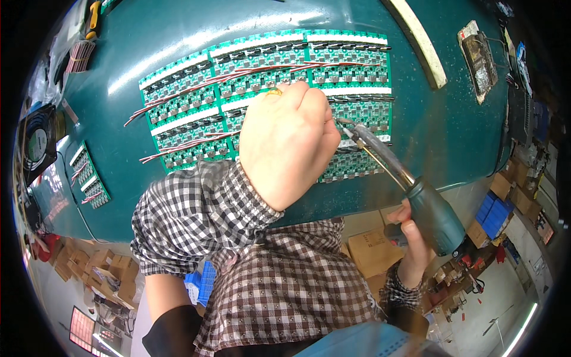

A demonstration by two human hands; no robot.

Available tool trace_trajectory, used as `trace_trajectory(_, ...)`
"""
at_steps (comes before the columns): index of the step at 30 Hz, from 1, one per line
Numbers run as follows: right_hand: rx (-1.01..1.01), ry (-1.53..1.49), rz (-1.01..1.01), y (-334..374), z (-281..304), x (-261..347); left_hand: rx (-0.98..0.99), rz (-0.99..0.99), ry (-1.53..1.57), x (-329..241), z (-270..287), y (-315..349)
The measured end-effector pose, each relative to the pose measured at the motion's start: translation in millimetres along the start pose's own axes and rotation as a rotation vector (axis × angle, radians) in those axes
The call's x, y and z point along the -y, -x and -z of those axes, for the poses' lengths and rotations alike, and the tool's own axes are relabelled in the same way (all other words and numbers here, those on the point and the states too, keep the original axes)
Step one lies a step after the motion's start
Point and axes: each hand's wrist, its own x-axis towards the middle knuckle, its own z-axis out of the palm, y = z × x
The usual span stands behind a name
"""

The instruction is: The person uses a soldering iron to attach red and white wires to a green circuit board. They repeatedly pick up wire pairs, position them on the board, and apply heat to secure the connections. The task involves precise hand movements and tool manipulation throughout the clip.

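Several joined green circuit boards (262, 50) lie in rows on the table, with black, red and white wires along them. My left hand (288, 140) is closed above the middle of the boards, thumb side to the right, a ring on one finger. Whatever its fingertips hold is hidden beneath it. In my right hand (415, 238), at the lower right, is a soldering iron (440, 220) with a dark green handle. Its metal shaft slants up to the left, and the tip is close to my left fingertips over the boards. A thin rod runs alongside the shaft.
On the green table (321, 205), a smaller circuit board (90, 175) and a black fan (40, 137) sit at the left. A yellow-handled tool (93, 21) lies far left. At the right are a curved pale strip (416, 41) and a dirty soldering-iron rest (477, 62).
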Motion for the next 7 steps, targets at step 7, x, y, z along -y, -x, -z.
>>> trace_trajectory(7,0.026,-0.01,0.106,-2.6,-0.8,-5.4,0.0,-0.002,-0.018,2.0,-1.9,0.4)
